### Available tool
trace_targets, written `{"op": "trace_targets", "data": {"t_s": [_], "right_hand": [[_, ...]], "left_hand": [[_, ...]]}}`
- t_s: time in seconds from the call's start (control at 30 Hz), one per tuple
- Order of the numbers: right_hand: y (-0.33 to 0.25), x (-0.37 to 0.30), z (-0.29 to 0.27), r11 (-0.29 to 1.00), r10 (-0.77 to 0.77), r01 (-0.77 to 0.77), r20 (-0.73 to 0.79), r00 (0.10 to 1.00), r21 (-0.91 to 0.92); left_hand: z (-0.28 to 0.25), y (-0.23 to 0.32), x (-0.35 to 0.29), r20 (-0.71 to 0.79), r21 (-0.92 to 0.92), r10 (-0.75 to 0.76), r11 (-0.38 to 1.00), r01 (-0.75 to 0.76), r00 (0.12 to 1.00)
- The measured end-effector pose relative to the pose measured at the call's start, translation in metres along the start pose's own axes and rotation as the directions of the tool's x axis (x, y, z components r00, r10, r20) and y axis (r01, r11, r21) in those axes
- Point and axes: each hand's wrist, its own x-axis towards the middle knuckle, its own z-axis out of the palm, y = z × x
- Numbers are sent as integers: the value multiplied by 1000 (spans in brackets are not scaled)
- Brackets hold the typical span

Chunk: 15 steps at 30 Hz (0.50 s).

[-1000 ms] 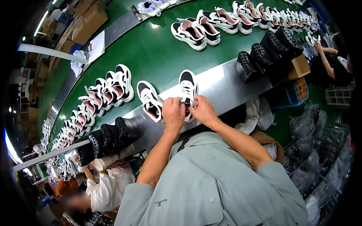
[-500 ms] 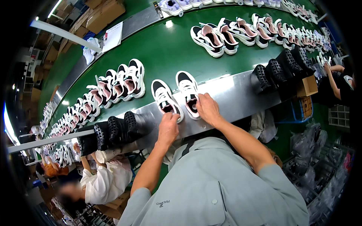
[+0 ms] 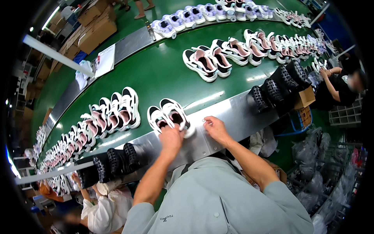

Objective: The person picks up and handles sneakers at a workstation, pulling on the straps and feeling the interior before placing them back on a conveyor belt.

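Note:
A pair of white and black sneakers with pink linings stands side by side at the steel edge of the bench, the right sneaker (image 3: pixel 174 116) against the left sneaker (image 3: pixel 156 117). My left hand (image 3: pixel 171 137) grips both at their heel ends, its fingers reaching into the openings and partly hidden there. To the right of the pair, my right hand (image 3: pixel 215 129) hovers over the steel strip (image 3: pixel 233 117) with loosely bent fingers apart, and nothing shows in it.
Rows of similar sneakers stand on the green belt (image 3: pixel 156 84) at left (image 3: pixel 115 111) and far right (image 3: pixel 218 58). Black knobbed forms line the near edge at left (image 3: pixel 113 162) and right (image 3: pixel 272 91). Co-workers sit at left (image 3: pixel 107 210) and right (image 3: pixel 335 87).
The sneakers, apart before with a hand on each, are now together and farther left in my left hand. My right hand has let go of its sneaker. The view has shifted.

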Motion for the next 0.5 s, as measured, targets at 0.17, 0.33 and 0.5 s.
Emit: {"op": "trace_targets", "data": {"t_s": [0.17, 0.33, 0.5], "right_hand": [[-38, 40, -60, 870, -262, 183, -114, 958, -458], [-82, 127, -98, 415, -380, 244, 76, 922, -876], [-97, 194, -107, 250, -140, 123, 90, 986, -960]], "left_hand": [[-14, -58, 96, -9, 117, -8, 993, 9, 1000], [-40, -70, 110, 129, 29, 17, 999, -21, 992], [-42, -56, 35, -62, -348, 158, 922, -170, 985]]}}
